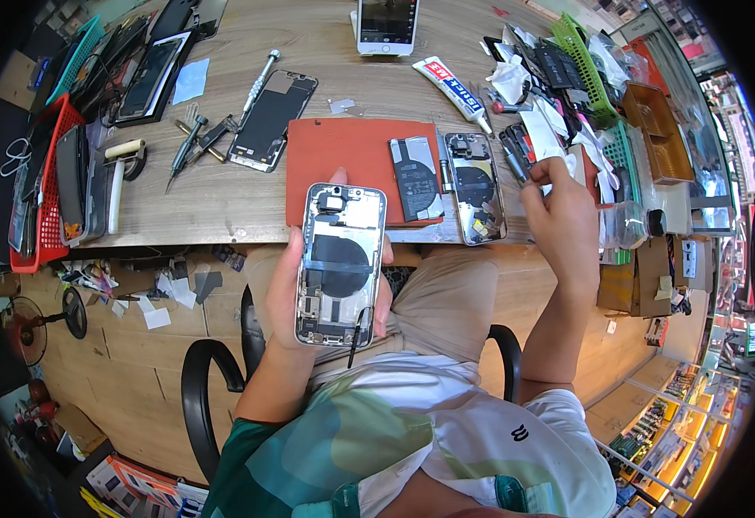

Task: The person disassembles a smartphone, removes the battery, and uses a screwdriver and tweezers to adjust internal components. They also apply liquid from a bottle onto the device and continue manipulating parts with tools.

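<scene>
My left hand (287, 289) is wrapped round an opened phone housing (339, 298), held up over my lap with its inside facing up. A dark round pad shows in its middle, and a thin black strip dangles from its lower right. My right hand (563, 216) is at the table's right side, fingertips pinched at the end of a slim pen-shaped tool (515, 164). Below the left hand's far side lies a red-brown mat (334, 142) bearing a phone battery (416, 179). A second opened phone housing (476, 190) lies just right of the mat.
A phone screen panel (274, 121), a screwdriver (261, 85) and a glue tube (453, 93) lie on the table (222, 203). A lit phone (387, 26) stands at the back. Red (47, 186) and green (583, 65) baskets hold clutter at either side.
</scene>
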Demonstrator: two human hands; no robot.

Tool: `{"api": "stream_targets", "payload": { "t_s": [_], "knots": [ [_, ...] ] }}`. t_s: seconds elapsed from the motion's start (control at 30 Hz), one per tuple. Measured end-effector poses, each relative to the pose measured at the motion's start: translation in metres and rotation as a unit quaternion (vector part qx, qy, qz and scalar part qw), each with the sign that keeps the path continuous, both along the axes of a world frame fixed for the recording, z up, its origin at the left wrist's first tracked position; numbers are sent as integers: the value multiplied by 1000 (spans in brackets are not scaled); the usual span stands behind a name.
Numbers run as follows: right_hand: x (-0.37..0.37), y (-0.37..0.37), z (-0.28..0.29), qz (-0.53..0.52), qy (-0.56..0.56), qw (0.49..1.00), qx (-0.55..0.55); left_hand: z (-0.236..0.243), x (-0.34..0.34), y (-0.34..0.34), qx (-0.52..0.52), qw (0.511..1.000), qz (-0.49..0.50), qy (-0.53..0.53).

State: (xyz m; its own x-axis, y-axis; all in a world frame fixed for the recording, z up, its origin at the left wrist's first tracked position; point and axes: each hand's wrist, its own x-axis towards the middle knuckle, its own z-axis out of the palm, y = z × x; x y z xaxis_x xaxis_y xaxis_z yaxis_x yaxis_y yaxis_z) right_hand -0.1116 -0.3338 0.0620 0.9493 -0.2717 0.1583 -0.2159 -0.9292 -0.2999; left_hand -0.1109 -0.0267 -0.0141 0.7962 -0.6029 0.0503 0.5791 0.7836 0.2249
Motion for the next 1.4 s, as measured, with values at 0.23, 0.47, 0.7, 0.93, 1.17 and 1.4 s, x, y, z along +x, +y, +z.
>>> {"api": "stream_targets", "payload": {
  "t_s": [0.23, 0.47, 0.7, 0.93, 1.17, 1.4],
  "knots": [
    [1, 14, 15, 111, -161, 911, 362, -2, 2, 0, 15, 1000, 0, -13],
    [0, 71, 25, 261, -151, 872, 385, -4, 2, 0, -6, 1000, -16, 5],
    [12, 119, 14, 361, -102, 830, 412, 1, 1, 6, 50, 999, -15, 5],
    [15, 132, 5, 349, -41, 852, 388, 3, 2, 6, 59, 998, -17, 4],
    [23, 135, -1, 365, -60, 859, 355, 1, 2, 6, 46, 999, -20, 6],
    [24, 136, -2, 365, -55, 861, 349, 3, 1, 6, 48, 998, -24, 15]
  ]
}}
